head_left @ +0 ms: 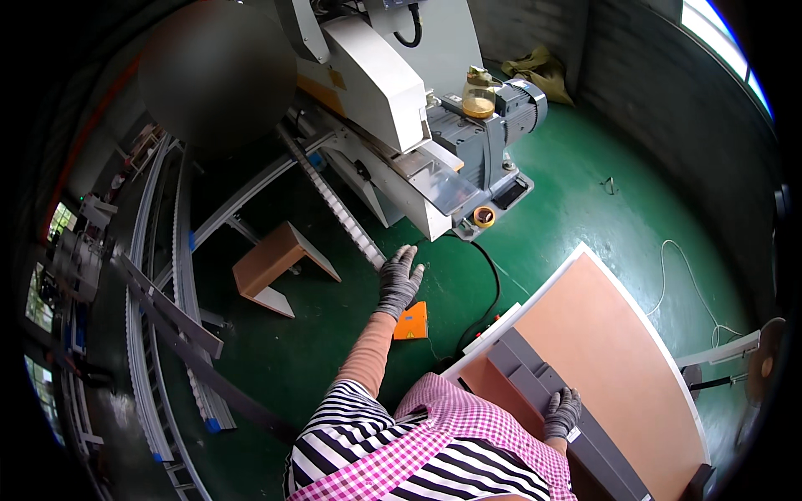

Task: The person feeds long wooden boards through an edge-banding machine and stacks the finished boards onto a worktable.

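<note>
My left hand (398,286), in a grey striped glove, reaches forward with its fingers stretched and apart, holding nothing I can see. Its fingertips are by the near end of a narrow roller rail (338,207); whether they touch it I cannot tell. My right hand (563,412), gloved alike, lies on long grey panels (597,436), fingers extended over the upper face. These panels rest along the near side of a tan-topped table (622,334) with a white edge. Ahead stands a white and grey machine (376,79) with a motor (518,108).
An orange box (411,321) stands just below my left hand. A brown stool-like piece (271,259) sits on the green floor, left. Roller conveyor rails (180,309) run along the left, crossed by a dark strip (225,392). A black cable (499,284) curves between machine and table.
</note>
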